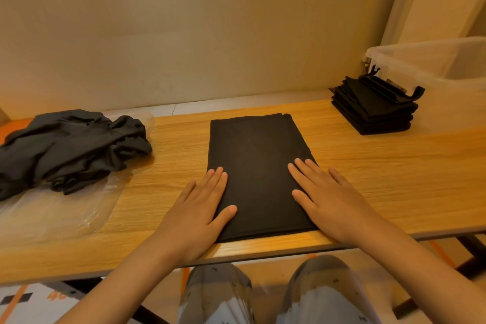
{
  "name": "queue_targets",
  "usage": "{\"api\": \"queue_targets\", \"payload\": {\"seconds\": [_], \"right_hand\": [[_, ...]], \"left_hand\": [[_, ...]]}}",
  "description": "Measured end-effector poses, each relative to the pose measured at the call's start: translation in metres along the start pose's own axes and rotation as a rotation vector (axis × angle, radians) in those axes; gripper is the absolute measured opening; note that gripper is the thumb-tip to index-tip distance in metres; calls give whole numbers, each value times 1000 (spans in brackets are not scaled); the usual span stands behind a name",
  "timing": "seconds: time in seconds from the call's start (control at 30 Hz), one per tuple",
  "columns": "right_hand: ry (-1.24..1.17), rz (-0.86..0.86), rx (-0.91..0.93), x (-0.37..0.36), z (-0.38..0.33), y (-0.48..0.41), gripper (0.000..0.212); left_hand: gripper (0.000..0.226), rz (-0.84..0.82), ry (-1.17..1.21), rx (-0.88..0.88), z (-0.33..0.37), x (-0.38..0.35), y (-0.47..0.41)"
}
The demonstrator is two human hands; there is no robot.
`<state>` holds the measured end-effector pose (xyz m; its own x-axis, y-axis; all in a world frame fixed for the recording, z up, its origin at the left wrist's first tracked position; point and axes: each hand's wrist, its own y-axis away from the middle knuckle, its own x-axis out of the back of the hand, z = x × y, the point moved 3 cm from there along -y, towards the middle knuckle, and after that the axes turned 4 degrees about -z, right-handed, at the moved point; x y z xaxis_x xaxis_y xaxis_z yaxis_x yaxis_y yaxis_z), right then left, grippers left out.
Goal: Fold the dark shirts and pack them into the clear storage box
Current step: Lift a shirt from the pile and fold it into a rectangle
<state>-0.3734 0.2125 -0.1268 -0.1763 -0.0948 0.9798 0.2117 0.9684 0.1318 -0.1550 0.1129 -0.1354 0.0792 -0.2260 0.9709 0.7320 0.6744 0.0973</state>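
A dark shirt, folded into a long rectangle, lies flat in the middle of the wooden table. My left hand presses flat on its near left edge, fingers straight. My right hand presses flat on its near right edge, also with straight fingers. A heap of unfolded dark shirts sits at the left on a clear plastic sheet. A stack of folded dark shirts stands at the back right, beside the clear storage box.
The box's black latch hangs over the folded stack. A beige wall runs right behind the table. The table's front edge is close to my knees, which show below it.
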Motion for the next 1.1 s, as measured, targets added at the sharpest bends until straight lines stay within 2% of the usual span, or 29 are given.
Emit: {"api": "queue_targets", "payload": {"seconds": [0.33,0.63,0.87,1.0,1.1], "right_hand": [[-20,21,-1,-1,1,-1,54],[-45,103,-71,-5,0,2,60],[-39,87,-62,-4,-1,1,61],[-21,77,-96,-4,-1,1,60],[-53,73,-101,-5,-1,2,60]], "left_hand": [[100,10,26,-8,-4,-1,1],[110,65,-8,45,0,-2,6],[115,66,-20,50,-1,-3,5],[108,57,-17,71,2,-1,6],[116,52,-11,86,3,0,8]]}}
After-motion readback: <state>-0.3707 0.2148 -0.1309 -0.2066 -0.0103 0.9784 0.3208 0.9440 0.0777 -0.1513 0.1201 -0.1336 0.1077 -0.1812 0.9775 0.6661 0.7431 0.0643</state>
